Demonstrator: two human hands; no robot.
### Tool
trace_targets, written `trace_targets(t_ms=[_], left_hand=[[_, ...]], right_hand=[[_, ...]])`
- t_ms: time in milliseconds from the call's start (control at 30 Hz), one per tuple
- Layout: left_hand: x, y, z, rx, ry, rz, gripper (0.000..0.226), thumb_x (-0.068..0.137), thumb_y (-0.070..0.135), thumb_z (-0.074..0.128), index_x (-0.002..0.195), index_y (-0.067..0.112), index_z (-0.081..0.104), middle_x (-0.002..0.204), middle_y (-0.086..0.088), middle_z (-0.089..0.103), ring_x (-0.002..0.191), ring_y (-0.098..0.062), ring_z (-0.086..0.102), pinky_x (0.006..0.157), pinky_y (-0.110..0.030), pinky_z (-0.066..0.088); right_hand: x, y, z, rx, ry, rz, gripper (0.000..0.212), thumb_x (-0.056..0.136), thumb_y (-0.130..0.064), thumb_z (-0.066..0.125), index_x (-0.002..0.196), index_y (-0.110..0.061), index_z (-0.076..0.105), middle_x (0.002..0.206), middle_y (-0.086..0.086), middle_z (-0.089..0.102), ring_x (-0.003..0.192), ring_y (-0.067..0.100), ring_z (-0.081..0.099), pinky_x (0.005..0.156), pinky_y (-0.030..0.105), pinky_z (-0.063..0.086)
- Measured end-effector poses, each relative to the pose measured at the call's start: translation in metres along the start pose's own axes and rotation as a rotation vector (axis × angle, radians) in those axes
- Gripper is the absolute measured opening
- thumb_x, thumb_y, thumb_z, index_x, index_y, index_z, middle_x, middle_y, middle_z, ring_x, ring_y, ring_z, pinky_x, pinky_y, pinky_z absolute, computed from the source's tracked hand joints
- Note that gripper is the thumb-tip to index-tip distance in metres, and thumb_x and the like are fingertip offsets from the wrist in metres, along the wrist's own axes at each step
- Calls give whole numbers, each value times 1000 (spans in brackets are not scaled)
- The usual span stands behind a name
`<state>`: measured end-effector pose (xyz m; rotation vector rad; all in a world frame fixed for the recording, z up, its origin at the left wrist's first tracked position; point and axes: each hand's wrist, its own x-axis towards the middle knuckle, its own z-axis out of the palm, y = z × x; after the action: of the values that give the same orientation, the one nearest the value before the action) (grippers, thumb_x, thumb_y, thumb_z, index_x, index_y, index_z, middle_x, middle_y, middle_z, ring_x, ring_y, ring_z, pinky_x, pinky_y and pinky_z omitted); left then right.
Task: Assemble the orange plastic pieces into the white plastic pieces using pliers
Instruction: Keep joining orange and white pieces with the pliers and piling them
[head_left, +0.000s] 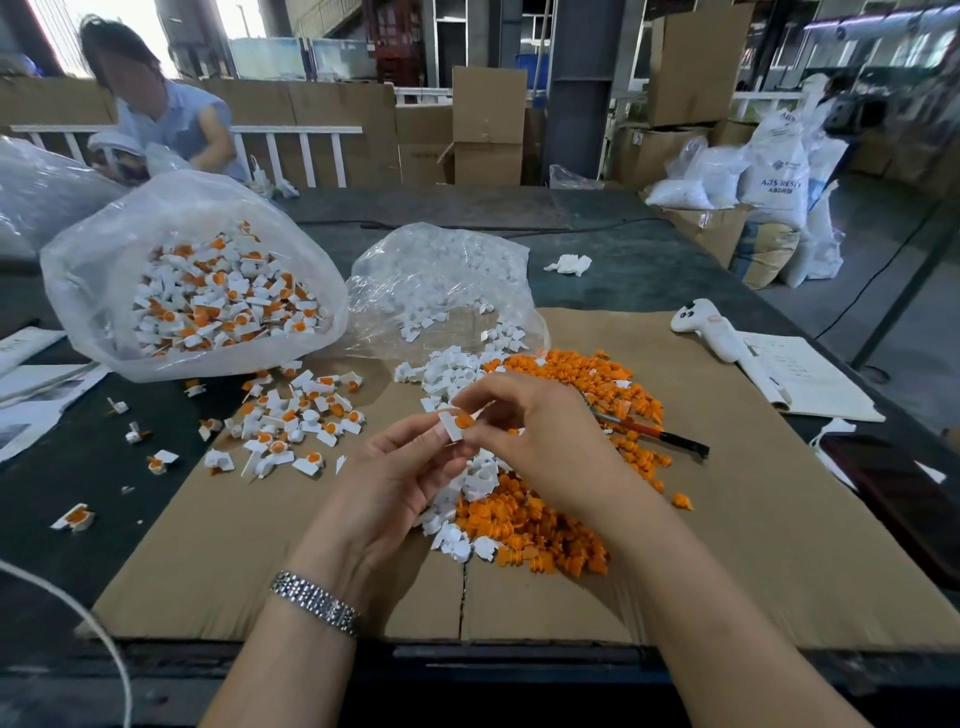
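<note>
My left hand (410, 467) pinches a white plastic piece (450, 426) above the cardboard. My right hand (535, 431) meets it from the right, fingertips on an orange piece (464, 420) seated in the white one. Under the hands lies a heap of loose orange pieces (540, 530) mixed with loose white pieces (452, 371). The pliers (660, 435), red-handled with a dark tip, lie on the orange heap to the right of my right hand; neither hand touches them.
Assembled white-and-orange pieces (296, 426) are scattered at the left of the cardboard sheet (779, 519). A clear bag of assembled pieces (192, 280) and a bag of white pieces (441, 280) stand behind. A white controller (706, 327), papers (810, 379) and a dark phone (893, 493) lie right. Another person (161, 114) sits far left.
</note>
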<state>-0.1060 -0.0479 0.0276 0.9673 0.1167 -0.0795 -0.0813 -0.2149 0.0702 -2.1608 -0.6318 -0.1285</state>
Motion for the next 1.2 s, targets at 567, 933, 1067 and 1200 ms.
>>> trace_targets(t_ms=[567, 933, 1067, 1200], left_hand=[[-4, -2, -1, 53, 19, 35, 13, 80, 6, 73, 92, 2, 75, 100, -24, 76, 95, -35, 77, 71, -27, 62], [-1, 1, 1, 144, 60, 26, 12, 75, 3, 79, 85, -4, 76, 98, -29, 75, 92, -35, 78, 72, -27, 63], [0, 3, 1, 139, 59, 5, 22, 74, -4, 77, 93, -11, 71, 100, -32, 74, 90, -35, 78, 72, -27, 63], [2, 4, 2, 105, 90, -20, 12, 69, -6, 77, 81, -5, 76, 96, -30, 75, 83, -33, 78, 67, -26, 63]], right_hand=[[1, 5, -1, -212, -20, -81, 24, 91, -17, 72, 115, -17, 73, 106, -4, 68, 94, 8, 61, 91, 30, 51], [0, 0, 1, -337, -80, -98, 23, 96, -18, 65, 119, -17, 71, 111, 0, 63, 102, 16, 58, 94, 36, 47], [1, 2, 1, -351, -76, -110, 23, 97, -19, 64, 119, -18, 70, 111, -1, 63, 103, 14, 58, 93, 35, 48], [2, 4, 3, -354, -75, -125, 23, 97, -18, 65, 119, -19, 69, 111, -2, 61, 102, 14, 58, 92, 35, 49]])
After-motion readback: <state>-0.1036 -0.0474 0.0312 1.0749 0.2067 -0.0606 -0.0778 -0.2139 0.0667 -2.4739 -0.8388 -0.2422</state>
